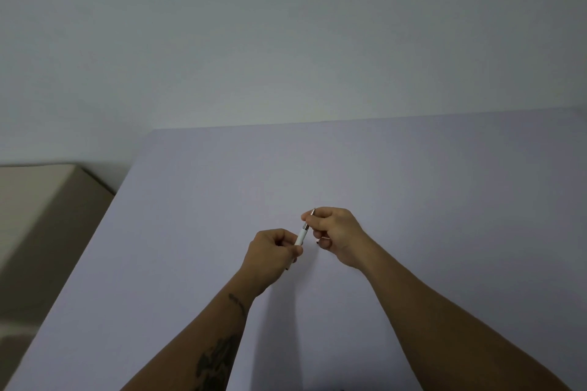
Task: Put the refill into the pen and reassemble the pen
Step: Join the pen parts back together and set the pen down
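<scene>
A slim white pen with a silver tip section is held between both hands above the lavender table. My left hand is shut around the white barrel at its lower end. My right hand pinches the silver tip section at the upper end, and the point sticks out just past its fingers. The two parts meet at a metal ring. The refill is not visible on its own. A small dark bit shows under the right fingers; I cannot tell what it is.
The table's left edge runs diagonally, with a beige box-like surface beyond it at the left. A pale wall rises behind the table's far edge.
</scene>
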Tool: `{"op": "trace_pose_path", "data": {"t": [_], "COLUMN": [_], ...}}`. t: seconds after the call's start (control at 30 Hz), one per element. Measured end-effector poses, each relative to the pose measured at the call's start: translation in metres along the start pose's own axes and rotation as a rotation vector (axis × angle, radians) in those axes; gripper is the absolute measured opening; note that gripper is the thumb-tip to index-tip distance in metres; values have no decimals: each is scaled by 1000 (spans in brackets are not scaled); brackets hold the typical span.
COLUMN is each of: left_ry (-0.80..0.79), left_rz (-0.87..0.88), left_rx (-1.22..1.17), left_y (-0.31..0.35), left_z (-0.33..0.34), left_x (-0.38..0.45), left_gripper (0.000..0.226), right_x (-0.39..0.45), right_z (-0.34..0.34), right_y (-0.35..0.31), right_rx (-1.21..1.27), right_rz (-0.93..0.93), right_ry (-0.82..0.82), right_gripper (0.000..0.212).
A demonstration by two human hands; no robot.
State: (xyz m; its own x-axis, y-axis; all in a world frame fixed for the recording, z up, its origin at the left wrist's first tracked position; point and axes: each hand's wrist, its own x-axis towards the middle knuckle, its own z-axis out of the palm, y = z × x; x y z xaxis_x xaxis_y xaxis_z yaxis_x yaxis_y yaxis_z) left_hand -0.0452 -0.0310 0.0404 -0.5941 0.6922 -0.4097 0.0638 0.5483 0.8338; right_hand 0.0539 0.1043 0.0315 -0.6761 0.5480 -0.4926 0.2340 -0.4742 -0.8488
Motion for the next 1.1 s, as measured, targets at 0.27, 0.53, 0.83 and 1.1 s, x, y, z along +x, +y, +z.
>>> {"op": "trace_pose_path", "data": {"t": [0.27, 0.53, 0.83, 1.1], "left_ry": [-31, -33, -42, 6], "left_rz": [-7, -21, -58, -45], "left_rx": [-1, -8, 18, 42], "left_y": [5, 11, 11, 14], "left_z": [-1, 1, 1, 3], "left_x": [3, 5, 3, 3], "left_gripper": [6, 11, 7, 5], "right_x": [3, 3, -1, 2], "right_z": [8, -2, 3, 4], "right_y": [1, 0, -3, -2], "right_rx": [-141, -17, -62, -55], "right_rz": [-6, 14, 40, 1], "right_ry": [72, 90, 84, 127], "right_gripper": [15, 15, 9, 19]}}
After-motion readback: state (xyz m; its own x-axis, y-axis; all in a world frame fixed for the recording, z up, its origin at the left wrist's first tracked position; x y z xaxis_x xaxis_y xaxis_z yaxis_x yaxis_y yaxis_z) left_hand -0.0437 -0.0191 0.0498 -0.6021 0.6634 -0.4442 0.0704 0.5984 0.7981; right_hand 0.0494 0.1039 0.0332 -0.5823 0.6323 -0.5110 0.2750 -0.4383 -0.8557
